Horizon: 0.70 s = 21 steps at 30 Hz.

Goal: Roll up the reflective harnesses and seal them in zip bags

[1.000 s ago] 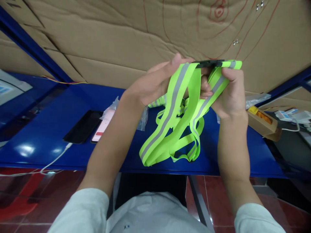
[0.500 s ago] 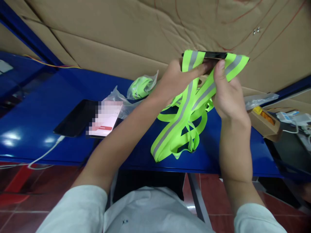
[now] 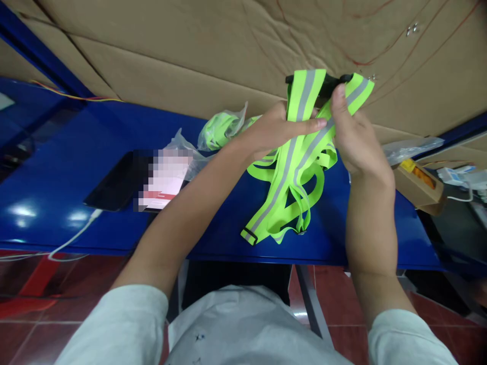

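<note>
We see the near edge of the blue table [image 3: 224, 215] running straight across, just below the lower ends of the yellow-green strap [image 3: 281, 177]. At the far side a sheet of cardboard [image 3: 171, 56] stands like a wall, close behind the hands, so the room for moving lies mostly to the near side — with stretches of blue tabletop between the left forearm and the strap, and between the strap and the right forearm.

Our left hand [image 3: 283, 126] grips the strap from the left, one digit laid across its front while the others are hidden behind. Our right hand [image 3: 355, 134] pinches the band on the right, its thumb raised against it beside a black buckle [image 3: 329, 86] at the top; its other fingers are mostly out of sight. The strap hangs from both hands in bands and loops; whether its lowest parts touch the table we cannot tell.

On the table's left lie a black phone [image 3: 114, 185] with a white cable [image 3: 74, 238] and, just beside it, a lit phone [image 3: 169, 175]. Farther back sits a clear bag [image 3: 218, 132] of similar green material. An open cardboard box [image 3: 420, 190] stands at the right — red floor tiles [image 3: 338, 299] show below.
</note>
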Available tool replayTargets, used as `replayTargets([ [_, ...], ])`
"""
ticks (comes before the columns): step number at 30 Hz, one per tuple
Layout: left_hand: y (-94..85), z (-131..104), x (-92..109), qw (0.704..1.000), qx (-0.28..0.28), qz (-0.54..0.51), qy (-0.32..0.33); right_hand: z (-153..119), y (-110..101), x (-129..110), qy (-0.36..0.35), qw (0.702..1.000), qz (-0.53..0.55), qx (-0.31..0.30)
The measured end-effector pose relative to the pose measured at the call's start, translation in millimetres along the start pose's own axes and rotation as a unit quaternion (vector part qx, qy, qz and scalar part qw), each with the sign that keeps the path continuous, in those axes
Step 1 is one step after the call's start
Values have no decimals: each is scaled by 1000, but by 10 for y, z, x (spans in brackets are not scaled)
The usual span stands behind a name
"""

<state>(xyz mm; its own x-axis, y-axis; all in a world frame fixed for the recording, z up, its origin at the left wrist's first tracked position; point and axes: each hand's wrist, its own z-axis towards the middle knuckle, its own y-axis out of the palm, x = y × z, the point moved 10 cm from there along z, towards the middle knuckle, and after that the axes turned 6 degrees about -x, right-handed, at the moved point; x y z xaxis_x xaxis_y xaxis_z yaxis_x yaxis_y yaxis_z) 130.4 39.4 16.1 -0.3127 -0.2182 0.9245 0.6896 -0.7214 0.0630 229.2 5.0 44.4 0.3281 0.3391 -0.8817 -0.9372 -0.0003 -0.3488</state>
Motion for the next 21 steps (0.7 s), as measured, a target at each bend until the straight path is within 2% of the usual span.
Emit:
replayTargets([
  [2, -43, -10, -115, 998, 8, 33, -44, 2, -135, -81, -42, 999, -35, 4],
  [5, -30, -28, -188, 995, -19, 70, -73, -18, -318, -239, -109, 990, -91, 8],
  [8, 29, -58, -204, 991, -52, 82, -90, -26, -294, -251, -98, 979, -173, -34],
  [9, 54, -71, -201, 990, -63, 81, -95, -27, -295, -241, -87, 977, -192, -32],
  [11, 105, -99, -186, 988, -85, 83, -103, -34, -347, -254, -81, 976, -203, 10],
  [15, 190, -155, -206, 981, -125, 67, -131, -64, -428, -295, -75, 978, -171, 95],
  [18, 240, -171, -184, 981, -139, 47, -127, -53, -393, -188, -32, 995, -54, 83],
  [20, 232, -164, -142, 984, -124, 62, -115, -33, -347, -54, 12, 998, 16, 59],
  [21, 218, -159, -127, 985, -112, 73, -111, -22, -323, -20, 21, 999, 10, 42],
])
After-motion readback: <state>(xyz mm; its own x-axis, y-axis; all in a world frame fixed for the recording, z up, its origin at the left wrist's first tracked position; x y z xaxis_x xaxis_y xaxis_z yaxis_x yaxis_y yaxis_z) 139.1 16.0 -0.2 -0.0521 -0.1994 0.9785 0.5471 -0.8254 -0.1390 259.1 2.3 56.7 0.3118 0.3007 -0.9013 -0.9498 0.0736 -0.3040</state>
